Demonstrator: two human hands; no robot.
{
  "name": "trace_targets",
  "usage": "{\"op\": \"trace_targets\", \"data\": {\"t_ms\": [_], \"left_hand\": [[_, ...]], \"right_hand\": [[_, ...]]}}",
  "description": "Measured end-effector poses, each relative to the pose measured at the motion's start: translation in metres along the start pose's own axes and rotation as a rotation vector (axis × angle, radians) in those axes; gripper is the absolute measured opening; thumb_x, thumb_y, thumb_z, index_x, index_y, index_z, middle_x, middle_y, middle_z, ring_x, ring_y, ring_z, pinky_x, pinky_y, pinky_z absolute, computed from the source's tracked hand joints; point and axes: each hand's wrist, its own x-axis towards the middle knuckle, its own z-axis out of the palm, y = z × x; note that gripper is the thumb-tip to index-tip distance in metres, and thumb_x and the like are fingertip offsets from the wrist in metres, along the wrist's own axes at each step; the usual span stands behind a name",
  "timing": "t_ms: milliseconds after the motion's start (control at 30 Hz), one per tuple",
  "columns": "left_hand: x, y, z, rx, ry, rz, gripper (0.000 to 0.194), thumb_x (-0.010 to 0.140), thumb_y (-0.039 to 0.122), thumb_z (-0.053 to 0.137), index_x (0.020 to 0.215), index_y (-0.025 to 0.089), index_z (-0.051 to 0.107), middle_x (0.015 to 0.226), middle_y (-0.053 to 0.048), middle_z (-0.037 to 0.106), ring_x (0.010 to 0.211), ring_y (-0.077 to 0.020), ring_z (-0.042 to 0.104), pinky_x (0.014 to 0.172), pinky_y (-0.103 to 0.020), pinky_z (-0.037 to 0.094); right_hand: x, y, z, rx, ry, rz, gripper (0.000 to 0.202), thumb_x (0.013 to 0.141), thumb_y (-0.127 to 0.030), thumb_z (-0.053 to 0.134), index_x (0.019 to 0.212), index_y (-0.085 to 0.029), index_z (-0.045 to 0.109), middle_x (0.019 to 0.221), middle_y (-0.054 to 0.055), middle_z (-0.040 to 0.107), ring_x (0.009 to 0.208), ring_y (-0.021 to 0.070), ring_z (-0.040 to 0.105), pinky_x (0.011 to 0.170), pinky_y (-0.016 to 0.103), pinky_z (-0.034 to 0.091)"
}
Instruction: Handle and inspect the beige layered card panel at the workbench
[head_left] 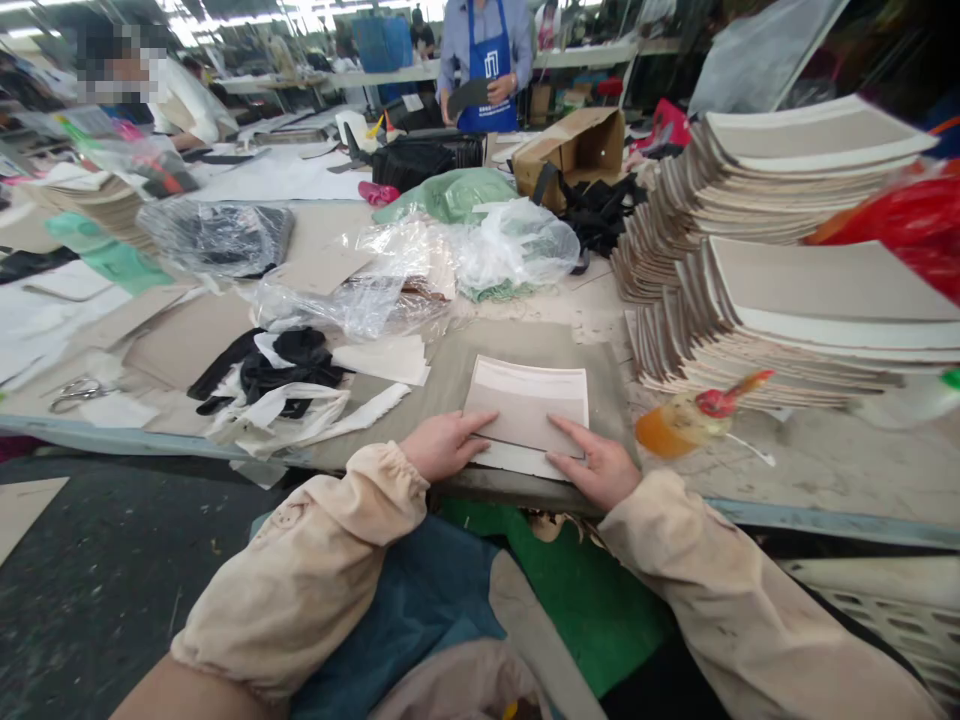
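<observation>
head view: hands (442,446) (606,472) splayed, unclenched, on beige panel (528,396) (underside hidden)

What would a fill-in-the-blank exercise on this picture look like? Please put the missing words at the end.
1. The panel lies between the person's right hand and ____ hand.
2. The colour of the liquid in the bottle is ____.
3. From the person's view, the bottle is to the ____ of the panel.
4. The apron across the table is mainly the colour ____.

Missing words: left; orange; right; blue.
</observation>
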Motion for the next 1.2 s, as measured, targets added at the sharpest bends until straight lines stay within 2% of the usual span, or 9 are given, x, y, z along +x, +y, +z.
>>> {"op": "trace_targets", "data": {"t_ms": [133,400,633,767,933,1200], "left_hand": [[-0.0003,0.0000,0.0005,0.001,0.013,-0.006,0.050,0.089,0.038,0.045,0.137,0.021,0.042,0.106,-0.012,0.063,0.097,-0.0248,0.061,0.086,-0.035,0.047],[-0.0005,0.0008,-0.0002,0.016,0.002,-0.007,0.051,0.090,0.038,0.044,0.137,0.021,0.041,0.108,-0.012,0.063,0.098,-0.0250,0.061,0.087,-0.036,0.047],[0.0001,0.0009,0.0002,0.004,0.003,-0.001,0.050,0.089,0.037,0.045,0.137,0.022,0.041,0.113,-0.010,0.062,0.101,-0.0234,0.060,0.089,-0.034,0.046],[0.0001,0.0009,0.0001,0.013,0.003,-0.002,0.051,0.089,0.038,0.045,0.137,0.022,0.041,0.112,-0.011,0.063,0.101,-0.0239,0.060,0.088,-0.034,0.046],[-0.0005,0.0014,-0.0002,0.031,-0.008,-0.004,0.051,0.090,0.038,0.044,0.138,0.022,0.040,0.111,-0.011,0.062,0.100,-0.0238,0.060,0.088,-0.034,0.046],[0.0008,0.0006,-0.0006,0.023,-0.009,-0.015,0.051,0.089,0.038,0.045,0.138,0.022,0.040,0.107,-0.012,0.063,0.099,-0.0253,0.061,0.087,-0.036,0.048]], "right_hand": [[-0.0001,0.0002,0.0000,-0.010,0.004,0.000,0.053,0.083,-0.041,0.053,0.130,-0.017,0.051,0.127,0.009,0.057,0.117,0.0243,0.054,0.102,0.038,0.044],[-0.0005,-0.0001,0.0001,-0.022,-0.004,0.004,0.055,0.084,-0.041,0.051,0.130,-0.012,0.051,0.128,0.012,0.056,0.117,0.0251,0.054,0.103,0.040,0.042],[-0.0005,-0.0003,-0.0002,-0.016,-0.003,0.006,0.054,0.083,-0.040,0.051,0.130,-0.014,0.051,0.128,0.010,0.056,0.118,0.0239,0.053,0.103,0.039,0.042],[-0.0005,-0.0003,0.0004,-0.013,0.006,0.005,0.053,0.083,-0.041,0.051,0.130,-0.016,0.051,0.127,0.009,0.056,0.118,0.0235,0.053,0.103,0.038,0.042],[-0.0006,-0.0004,0.0004,-0.028,-0.001,0.012,0.055,0.083,-0.041,0.050,0.130,-0.012,0.051,0.127,0.012,0.057,0.117,0.0254,0.053,0.103,0.039,0.042],[-0.0005,-0.0013,0.0005,-0.007,0.005,0.006,0.055,0.083,-0.041,0.051,0.130,-0.014,0.051,0.127,0.011,0.057,0.117,0.0252,0.054,0.102,0.039,0.043]]}}
